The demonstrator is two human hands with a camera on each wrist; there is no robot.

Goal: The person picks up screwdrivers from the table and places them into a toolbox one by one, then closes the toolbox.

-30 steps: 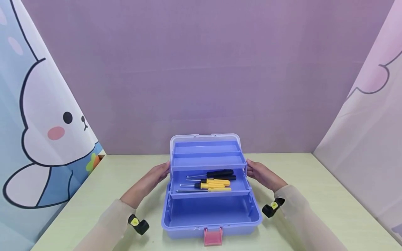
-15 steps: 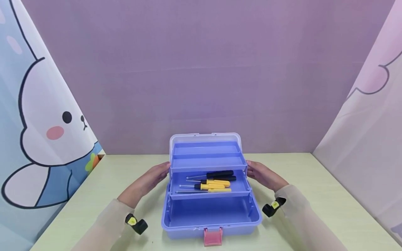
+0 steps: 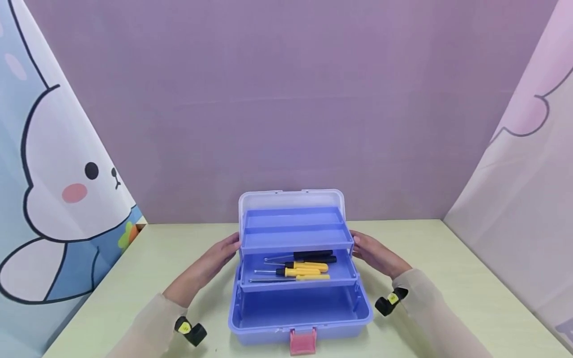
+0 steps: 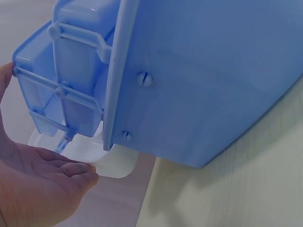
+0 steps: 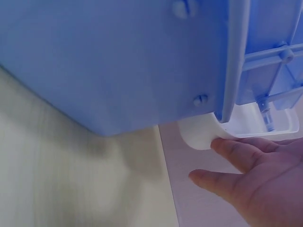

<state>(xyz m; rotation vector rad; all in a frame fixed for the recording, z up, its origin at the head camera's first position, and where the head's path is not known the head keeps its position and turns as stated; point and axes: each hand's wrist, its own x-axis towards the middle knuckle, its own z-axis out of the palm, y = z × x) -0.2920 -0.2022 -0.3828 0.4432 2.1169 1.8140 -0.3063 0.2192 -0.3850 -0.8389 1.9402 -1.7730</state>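
Observation:
A blue toolbox (image 3: 264,337) stands with its frosted lid (image 3: 291,200) raised and two stepped trays swung out. Its upper tray (image 3: 297,238) has a divider and nothing in it. Several screwdrivers (image 3: 311,278) with yellow or black handles lie in the lower tray (image 3: 300,287). My left hand (image 3: 209,263) is at the lid's left side, thumb at a tray corner, fingers extended along the lid edge in the left wrist view. On the other side, my right hand (image 5: 265,179) touches the lid with extended fingertips. Its thumb is hidden in that view.
A pink latch (image 3: 303,342) hangs at the box's front. The pale table (image 3: 447,278) extends to both sides, with a purple backdrop (image 3: 286,109) behind. Printed curtains (image 3: 67,199) flank it, and a black camera (image 3: 190,331) sits on each wrist.
Relative to the box, the lid has tipped slightly up and forward, and the trays have shifted a little down toward the front. Both hands stay at the lid's sides; the head view has shifted slightly.

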